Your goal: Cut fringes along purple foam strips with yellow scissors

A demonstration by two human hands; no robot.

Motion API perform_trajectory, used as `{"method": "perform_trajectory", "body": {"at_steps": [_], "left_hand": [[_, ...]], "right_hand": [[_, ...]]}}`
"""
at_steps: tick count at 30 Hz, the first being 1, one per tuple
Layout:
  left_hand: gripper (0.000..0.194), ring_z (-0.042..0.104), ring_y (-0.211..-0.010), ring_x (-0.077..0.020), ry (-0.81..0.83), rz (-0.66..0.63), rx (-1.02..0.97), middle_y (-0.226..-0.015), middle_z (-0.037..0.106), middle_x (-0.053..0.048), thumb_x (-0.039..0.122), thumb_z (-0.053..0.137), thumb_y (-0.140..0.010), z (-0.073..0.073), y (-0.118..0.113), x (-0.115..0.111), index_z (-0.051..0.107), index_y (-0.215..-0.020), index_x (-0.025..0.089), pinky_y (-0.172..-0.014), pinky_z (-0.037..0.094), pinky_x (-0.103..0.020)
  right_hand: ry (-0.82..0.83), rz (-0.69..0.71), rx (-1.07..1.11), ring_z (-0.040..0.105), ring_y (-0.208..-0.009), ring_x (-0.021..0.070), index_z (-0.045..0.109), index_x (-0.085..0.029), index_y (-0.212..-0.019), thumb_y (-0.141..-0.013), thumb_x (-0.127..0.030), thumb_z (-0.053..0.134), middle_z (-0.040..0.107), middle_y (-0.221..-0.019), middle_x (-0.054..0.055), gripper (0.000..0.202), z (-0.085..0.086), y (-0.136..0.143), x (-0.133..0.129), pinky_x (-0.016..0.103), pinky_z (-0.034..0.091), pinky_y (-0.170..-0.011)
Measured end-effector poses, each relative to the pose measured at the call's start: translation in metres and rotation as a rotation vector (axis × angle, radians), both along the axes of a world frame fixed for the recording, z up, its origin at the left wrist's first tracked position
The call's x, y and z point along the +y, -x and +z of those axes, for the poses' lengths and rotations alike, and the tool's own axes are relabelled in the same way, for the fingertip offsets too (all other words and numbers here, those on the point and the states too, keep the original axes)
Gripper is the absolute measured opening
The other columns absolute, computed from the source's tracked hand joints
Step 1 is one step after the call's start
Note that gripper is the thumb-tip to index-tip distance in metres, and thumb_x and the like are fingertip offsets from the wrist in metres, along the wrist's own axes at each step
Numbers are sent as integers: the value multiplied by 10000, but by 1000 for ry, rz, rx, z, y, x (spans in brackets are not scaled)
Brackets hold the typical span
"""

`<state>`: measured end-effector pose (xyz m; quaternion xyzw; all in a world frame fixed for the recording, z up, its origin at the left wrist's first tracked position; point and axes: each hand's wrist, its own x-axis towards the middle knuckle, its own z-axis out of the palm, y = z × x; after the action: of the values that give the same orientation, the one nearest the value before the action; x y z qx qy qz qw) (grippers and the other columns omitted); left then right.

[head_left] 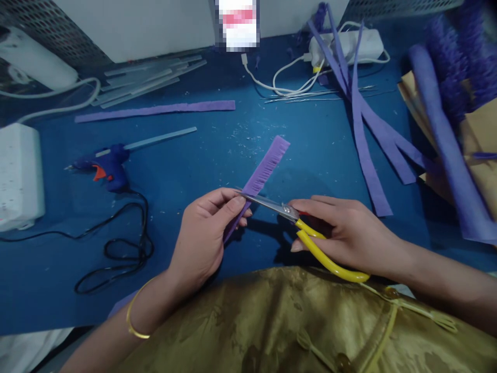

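Observation:
Between thumb and fingers, my left hand (212,228) pinches a purple crepe paper strip (267,165), whose upper part has a row of short cuts along its right edge. The strip's lower end hangs down behind the hand. My right hand (345,228) is closed around the yellow handles of a pair of scissors (287,209). The blades point left and meet the strip right beside my left thumb; they look nearly closed there, and the tips lie by the left fingers.
A blue glue gun (112,165) with a glue stick lies left, its black cord looped below. Behind are another purple strip (155,110) and clear glue sticks (147,77). Several purple strips (368,145), a power strip (361,45) and a purple roll (446,140) occupy the right.

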<state>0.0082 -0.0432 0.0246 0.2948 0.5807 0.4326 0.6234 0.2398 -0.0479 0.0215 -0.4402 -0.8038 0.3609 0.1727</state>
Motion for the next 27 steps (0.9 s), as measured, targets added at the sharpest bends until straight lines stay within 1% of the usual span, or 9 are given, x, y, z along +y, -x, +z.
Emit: {"method": "perform_trajectory", "body": {"at_steps": [5, 13, 15, 19, 21, 24, 27], "left_hand": [[38, 583, -573, -70, 11, -5, -7, -653, 680, 13, 195, 769, -779, 0, 0, -1, 753, -748, 179, -563, 473, -153], [42, 562, -549, -65, 41, -10, -26, -638, 657, 11, 186, 745, -779, 3, -1, 0, 739, -744, 162, -545, 452, -149], [47, 534, -531, -59, 66, -26, -60, -610, 631, 11, 171, 742, -766, 4, 0, 2, 728, -727, 147, -525, 432, -143], [129, 487, -511, -57, 98, -81, -149, -572, 582, 11, 169, 728, -763, 5, 2, 4, 683, -647, 135, -501, 403, -147], [142, 491, -515, -59, 102, -79, -147, -578, 587, 10, 178, 729, -771, 6, 2, 5, 681, -644, 138, -509, 409, -150], [100, 522, -531, -60, 119, -65, -120, -607, 620, 10, 185, 760, -763, 7, 1, 5, 707, -690, 143, -532, 427, -150], [102, 534, -530, -58, 120, -86, -102, -610, 640, 9, 195, 792, -748, 8, 0, 4, 721, -698, 142, -534, 426, -150]], "right_hand": [[11, 15, 8, 621, -700, 179, 687, -169, -1128, -896, -512, 667, 707, -878, 47, 414, 2, -1, 1, 287, 451, -610], [28, 26, 31, 581, -673, 159, 692, -181, -1083, -903, -510, 663, 691, -813, 23, 377, 4, -2, 2, 275, 420, -590], [35, 28, 46, 562, -652, 147, 697, -186, -1069, -903, -507, 666, 681, -799, 15, 363, 4, -3, 2, 271, 412, -587], [73, 33, 67, 526, -609, 122, 704, -199, -1055, -889, -480, 694, 651, -767, -10, 327, 3, -5, 3, 258, 387, -558], [76, 30, 71, 528, -615, 122, 706, -199, -1056, -886, -471, 701, 650, -768, -10, 321, 2, -5, 4, 257, 386, -562], [77, 17, 75, 545, -637, 127, 703, -203, -1074, -880, -471, 709, 669, -798, 0, 330, 1, -4, 4, 256, 392, -575], [74, 4, 72, 537, -627, 128, 700, -211, -1081, -878, -475, 709, 673, -793, 2, 333, 1, -5, 4, 255, 393, -573]]}}
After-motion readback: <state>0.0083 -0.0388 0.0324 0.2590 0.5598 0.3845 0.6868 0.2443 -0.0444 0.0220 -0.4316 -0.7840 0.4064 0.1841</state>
